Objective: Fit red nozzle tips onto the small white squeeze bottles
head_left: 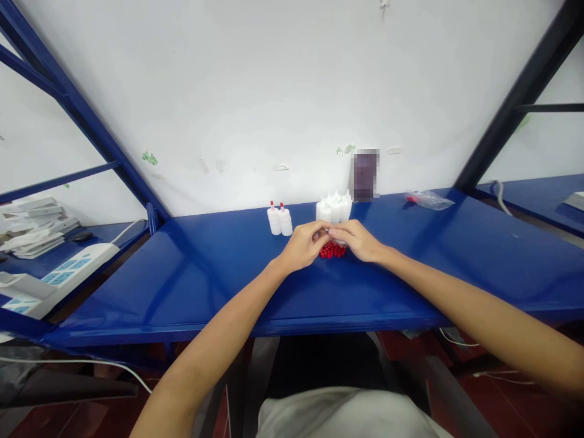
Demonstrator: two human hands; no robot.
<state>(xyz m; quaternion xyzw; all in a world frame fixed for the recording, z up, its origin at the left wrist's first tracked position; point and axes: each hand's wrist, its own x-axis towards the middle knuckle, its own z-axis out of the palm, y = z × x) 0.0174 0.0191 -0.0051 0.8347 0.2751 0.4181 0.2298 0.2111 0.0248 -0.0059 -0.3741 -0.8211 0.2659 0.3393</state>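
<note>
- I see two red-tipped bottles [280, 220] apart from grouped bottles [334, 208] whose visible nozzles lack red
- My left hand [302, 244] and right hand [360, 241] curl together above red tips [332, 250]; I can't tell their grip

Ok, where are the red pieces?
In the head view, just right of centre: the red pieces lie on the blue table between left hand and right hand, in front of the white bottles.

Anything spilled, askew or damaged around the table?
The white painted wall behind the blue table looks damaged: chipped patches, some greenish. The two red-tipped white plastic bottles stand upright; no spill shows.
</note>
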